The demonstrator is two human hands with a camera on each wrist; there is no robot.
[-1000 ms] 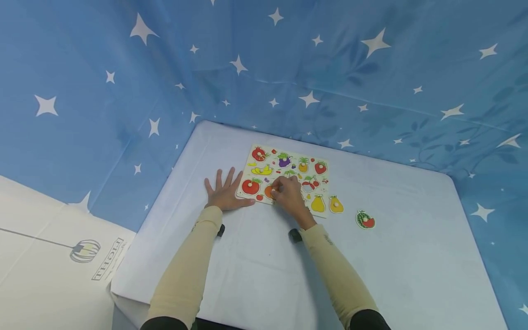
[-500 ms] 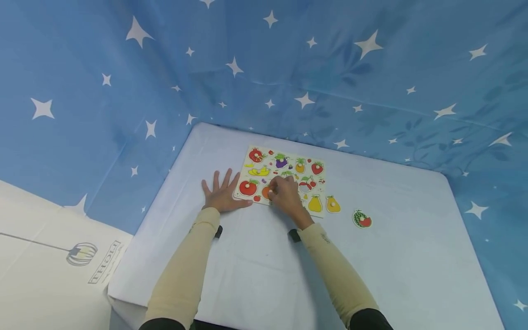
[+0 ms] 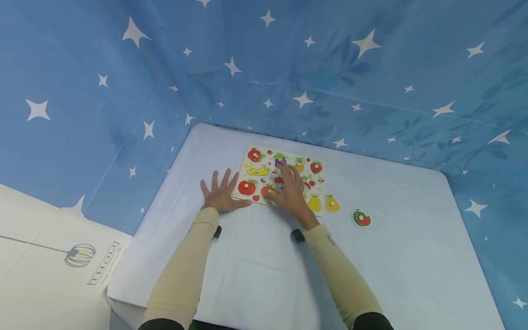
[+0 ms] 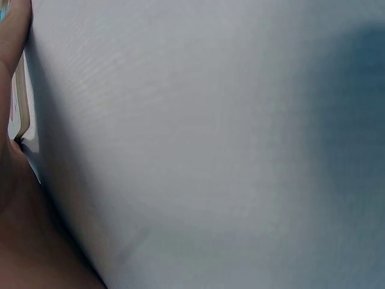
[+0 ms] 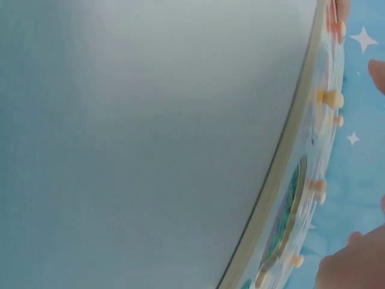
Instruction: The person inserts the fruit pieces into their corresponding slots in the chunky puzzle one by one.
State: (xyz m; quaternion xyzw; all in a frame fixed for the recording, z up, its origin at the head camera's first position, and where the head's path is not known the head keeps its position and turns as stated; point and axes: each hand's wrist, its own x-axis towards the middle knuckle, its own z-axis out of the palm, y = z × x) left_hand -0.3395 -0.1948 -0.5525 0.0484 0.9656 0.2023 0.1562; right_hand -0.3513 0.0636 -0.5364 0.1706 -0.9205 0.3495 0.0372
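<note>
A wooden fruit puzzle board [image 3: 243, 176] lies flat on the table, with knobbed fruit pieces in it. My left hand [image 3: 221, 196] rests palm down with fingers spread, thumb along the board's near left corner. My right hand [image 3: 290, 192] hovers over the middle of the board, fingers extended and apart, holding nothing. Its thumb is close to the orange piece [image 3: 268, 190], and its fingertips overlap the grapes piece [image 3: 279, 158]. In the right wrist view, one green-edged piece [image 5: 287, 211] sits raised and tilted at the board's side, below a knob [image 5: 331, 99].
A loose pear piece [image 3: 332, 203] lies just off the board's right side, near a pear picture [image 3: 314, 203] on the board. Farther right is a watermelon piece [image 3: 361, 218]. A starry blue curtain [image 3: 288, 68] backs the white table [image 3: 412, 256]; a white printed box [image 3: 49, 275] stands at left.
My right hand has let go of the knob on the orange piece; its pinched fingers have spread and reached forward over the board. My left hand stays put. The head view has shifted slightly.
</note>
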